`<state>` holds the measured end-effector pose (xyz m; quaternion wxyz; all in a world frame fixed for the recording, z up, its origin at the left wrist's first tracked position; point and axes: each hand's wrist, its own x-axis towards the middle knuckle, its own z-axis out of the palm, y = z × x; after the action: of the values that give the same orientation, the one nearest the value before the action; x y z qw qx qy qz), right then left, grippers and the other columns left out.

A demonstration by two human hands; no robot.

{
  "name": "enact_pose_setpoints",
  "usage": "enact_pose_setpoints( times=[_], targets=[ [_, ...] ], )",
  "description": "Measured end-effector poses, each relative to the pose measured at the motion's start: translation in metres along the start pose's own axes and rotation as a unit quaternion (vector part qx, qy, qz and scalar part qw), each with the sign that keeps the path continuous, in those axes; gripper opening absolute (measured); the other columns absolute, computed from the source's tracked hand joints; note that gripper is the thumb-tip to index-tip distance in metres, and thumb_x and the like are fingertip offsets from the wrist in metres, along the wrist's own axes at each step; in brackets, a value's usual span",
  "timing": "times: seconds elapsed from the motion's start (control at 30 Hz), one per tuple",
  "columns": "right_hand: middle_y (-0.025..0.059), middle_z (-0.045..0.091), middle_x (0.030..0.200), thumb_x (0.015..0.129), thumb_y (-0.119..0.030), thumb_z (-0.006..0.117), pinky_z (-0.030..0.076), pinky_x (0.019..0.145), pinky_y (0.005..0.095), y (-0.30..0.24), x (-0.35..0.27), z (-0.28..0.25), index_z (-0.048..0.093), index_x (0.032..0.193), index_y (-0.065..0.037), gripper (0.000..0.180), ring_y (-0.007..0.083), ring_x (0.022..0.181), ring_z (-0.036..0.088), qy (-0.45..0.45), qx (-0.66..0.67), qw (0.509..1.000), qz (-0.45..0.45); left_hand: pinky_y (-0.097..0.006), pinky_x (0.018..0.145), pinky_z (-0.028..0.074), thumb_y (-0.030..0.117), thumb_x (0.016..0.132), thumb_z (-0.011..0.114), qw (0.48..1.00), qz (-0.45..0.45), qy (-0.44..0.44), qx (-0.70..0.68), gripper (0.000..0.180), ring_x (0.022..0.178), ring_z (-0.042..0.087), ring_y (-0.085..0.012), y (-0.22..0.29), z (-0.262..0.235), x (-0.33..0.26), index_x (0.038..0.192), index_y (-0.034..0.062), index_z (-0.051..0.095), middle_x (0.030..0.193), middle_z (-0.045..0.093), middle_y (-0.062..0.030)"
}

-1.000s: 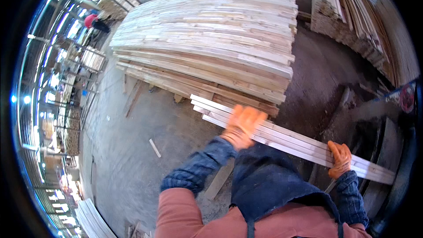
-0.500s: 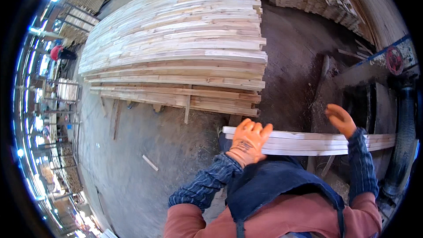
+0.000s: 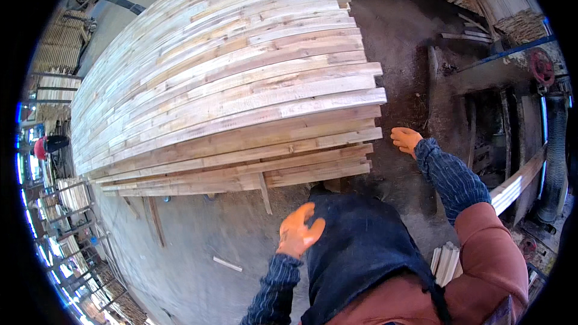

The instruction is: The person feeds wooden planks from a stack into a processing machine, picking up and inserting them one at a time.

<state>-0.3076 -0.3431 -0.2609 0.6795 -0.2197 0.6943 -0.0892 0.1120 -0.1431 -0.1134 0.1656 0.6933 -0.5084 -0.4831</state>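
Observation:
My left hand, in an orange glove, is held above the floor beside my dark apron. Its thumb stands apart from the fingers and nothing is in it. My right hand, gloved alike, reaches out past the near right end of a big stack of pale wooden strips. Its fingers are stretched out, empty and apart from the wood. Beyond my right forearm, a pale board slants toward the machine; my arm hides part of it.
At the right stands a machine with a red handwheel and a thick dark hose. Short wood pieces lie by my right elbow. A small offcut is on the floor. A person in red is far left.
My left hand has come off the pale strips in front of my apron, which no longer show there. My right hand has moved left and away from me. The view has turned, bringing the stack closer.

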Motion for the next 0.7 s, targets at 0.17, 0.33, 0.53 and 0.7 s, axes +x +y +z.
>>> enact_pose_setpoints(
  times=[0.17,0.33,0.53,0.7],
  targets=[
    [0.01,0.061,0.139,0.102,-0.041,0.062,0.042,0.11,0.0445,0.028,0.126,0.016,0.048,0.152,-0.011,0.06,0.0267,0.128,0.056,0.084,0.058,0.994,-0.03,-0.041,0.102,0.052,0.017,0.087,0.08,0.954,-0.218,-0.043,-0.201,0.056,0.12,0.065,-0.0304,-0.086,0.005,0.014,0.135,-0.0023,0.059,0.126,0.067,-0.0213],
    [0.0103,0.063,0.134,0.1,-0.037,0.066,0.046,0.107,0.0471,0.049,0.229,0.015,0.055,0.145,-0.013,0.052,0.0289,0.126,0.057,0.103,0.122,0.986,-0.054,-0.04,0.105,0.05,0.009,0.091,0.075,0.913,-0.27,-0.013,-0.305,0.053,0.124,0.062,-0.0275,-0.13,0.039,0.032,0.138,-0.0021,0.055,0.132,0.063,-0.0201],
    [0.0115,0.061,0.137,0.102,-0.037,0.063,0.048,0.106,0.0485,0.064,0.271,-0.001,0.055,0.143,-0.013,0.048,0.0307,0.127,0.057,0.044,0.201,0.973,-0.102,-0.037,0.11,0.045,0.014,0.098,0.068,0.855,-0.256,0.056,-0.448,0.051,0.126,0.058,-0.0242,-0.163,0.06,0.064,0.143,-0.0011,0.049,0.14,0.057,-0.0196],
    [0.0125,0.059,0.139,0.103,-0.037,0.06,0.05,0.105,0.0496,0.103,0.256,0.028,0.056,0.142,-0.013,0.046,0.0322,0.128,0.057,-0.049,0.267,0.955,-0.119,-0.046,0.113,0.041,0.027,0.103,0.065,0.862,-0.269,0.171,-0.393,0.068,0.132,0.053,-0.0304,-0.157,0.043,0.132,0.159,0.0113,0.029,0.146,0.051,-0.016]
  ],
)
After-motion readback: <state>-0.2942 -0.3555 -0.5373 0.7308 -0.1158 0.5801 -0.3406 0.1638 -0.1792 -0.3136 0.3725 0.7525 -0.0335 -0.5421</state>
